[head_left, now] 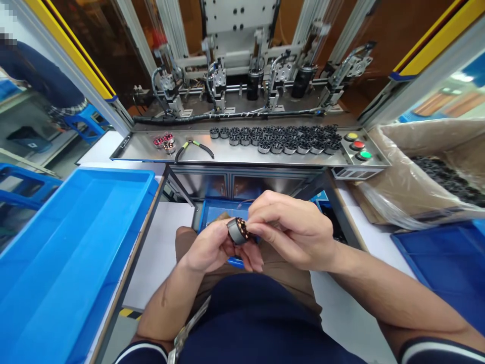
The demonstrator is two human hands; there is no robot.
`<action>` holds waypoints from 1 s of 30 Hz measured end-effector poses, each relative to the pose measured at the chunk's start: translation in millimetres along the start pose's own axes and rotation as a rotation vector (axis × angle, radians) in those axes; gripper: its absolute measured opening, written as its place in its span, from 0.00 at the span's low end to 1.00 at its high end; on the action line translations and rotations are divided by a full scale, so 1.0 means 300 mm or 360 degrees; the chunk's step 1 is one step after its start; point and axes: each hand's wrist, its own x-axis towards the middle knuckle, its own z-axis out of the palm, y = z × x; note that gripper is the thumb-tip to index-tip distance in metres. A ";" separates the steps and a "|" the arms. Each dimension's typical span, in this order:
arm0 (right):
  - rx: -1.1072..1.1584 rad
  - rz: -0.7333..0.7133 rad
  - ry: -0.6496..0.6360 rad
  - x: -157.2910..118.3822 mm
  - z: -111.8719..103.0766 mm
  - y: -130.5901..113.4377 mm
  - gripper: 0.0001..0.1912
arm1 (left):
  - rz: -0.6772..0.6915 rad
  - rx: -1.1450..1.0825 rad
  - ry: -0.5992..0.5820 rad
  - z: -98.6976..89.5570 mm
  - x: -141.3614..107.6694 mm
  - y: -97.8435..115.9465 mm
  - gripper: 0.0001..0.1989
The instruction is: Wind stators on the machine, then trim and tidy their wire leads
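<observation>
My left hand [212, 247] is closed around a motor stator [238, 232], a short grey metal cylinder with copper windings showing at its right-hand face. Thumb and fingers grip its outer wall above my lap. Close against the winding side, my right hand [290, 230] makes a pinch with thumb and forefinger. Whatever lies between those fingertips is too small to make out. Below both hands, a blue tray [237, 262] is partly hidden by my hands and legs.
Ahead, a metal ledge [223, 155] carries black-topped stators [290, 146] in rows, red-and-copper stators [165, 141], cutting pliers [194, 146] and push buttons [357, 145]. Machine fixtures [219, 83] stand behind. A large blue tray [76, 242] lies left; a lined carton [401, 187] stands right.
</observation>
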 end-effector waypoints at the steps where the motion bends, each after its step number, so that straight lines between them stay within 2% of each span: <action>1: -0.0021 -0.0005 0.0017 0.000 -0.002 0.001 0.07 | 0.0092 0.0001 0.0050 0.002 -0.002 -0.003 0.26; 3: -0.0049 0.0020 0.0071 0.000 -0.003 0.002 0.07 | 0.0309 0.0043 0.0227 0.008 -0.007 -0.012 0.21; 5: -0.0066 0.0080 0.0139 0.001 0.002 0.000 0.07 | 0.0487 0.0141 0.0394 0.012 -0.010 -0.021 0.22; 9: -0.0048 0.0256 0.0334 -0.005 0.029 -0.022 0.09 | 0.0719 0.0323 0.0611 0.012 -0.012 -0.032 0.22; 12: 0.0223 0.0595 0.0455 -0.024 0.059 -0.049 0.09 | 0.0792 0.0368 0.0608 0.002 -0.010 -0.031 0.21; 16: 0.0913 0.1175 0.0326 -0.063 0.104 -0.062 0.14 | 0.0796 0.0352 0.0585 -0.015 -0.005 -0.027 0.22; 19: 0.1279 0.1383 0.0317 -0.087 0.130 -0.041 0.18 | 0.0753 0.0345 0.0543 -0.021 -0.004 -0.028 0.23; 24: 0.1670 0.1470 0.0234 -0.093 0.131 -0.007 0.23 | 0.0691 0.0437 0.0566 -0.020 -0.012 -0.035 0.25; 28: 0.1879 0.1376 0.0112 -0.091 0.132 0.001 0.25 | 0.0617 0.0513 0.0513 -0.014 -0.014 -0.028 0.22; 30: 0.1849 0.1300 0.0137 -0.101 0.139 0.010 0.23 | 0.0619 0.0558 0.0471 -0.014 -0.012 -0.021 0.24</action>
